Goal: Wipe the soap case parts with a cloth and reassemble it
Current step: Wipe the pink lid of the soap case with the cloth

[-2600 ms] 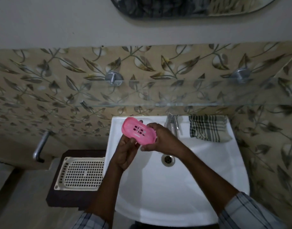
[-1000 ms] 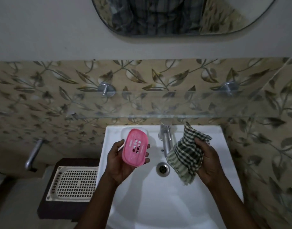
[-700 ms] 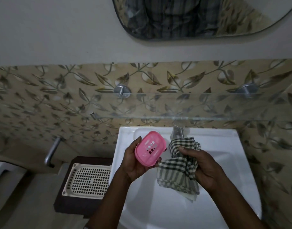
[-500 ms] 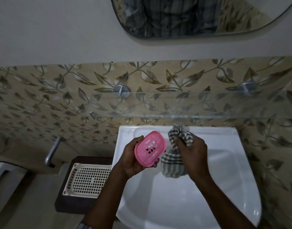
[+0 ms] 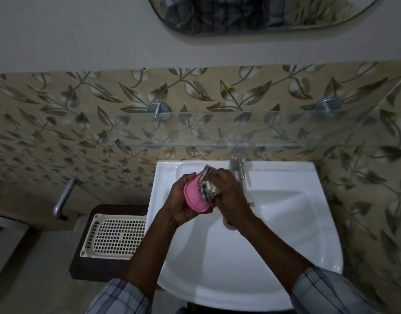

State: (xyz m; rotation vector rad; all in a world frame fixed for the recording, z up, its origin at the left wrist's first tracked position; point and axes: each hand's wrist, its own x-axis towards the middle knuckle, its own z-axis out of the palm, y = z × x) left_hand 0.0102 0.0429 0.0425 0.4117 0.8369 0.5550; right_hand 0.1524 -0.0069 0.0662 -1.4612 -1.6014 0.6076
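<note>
Pink oval plastic soap-case part (image 5: 193,197) gripped in left hand (image 5: 183,201), long axis running away from body; right hand (image 5: 226,196) presses bunched checked cloth (image 5: 207,185) onto its right side.

Your hands meet over the sink (image 5: 285,223), left hand (image 5: 183,200) under the soap case part (image 5: 193,197), right hand (image 5: 229,196) pressing cloth (image 5: 207,189) onto it. Tap (image 5: 238,166) behind; tray (image 5: 113,236) left of sink; glass shelf (image 5: 240,130) above.

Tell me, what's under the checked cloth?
The cloth, bunched in the right hand, presses on the pink soap case part held by the left hand. The pink surface beneath the cloth is covered.
</note>
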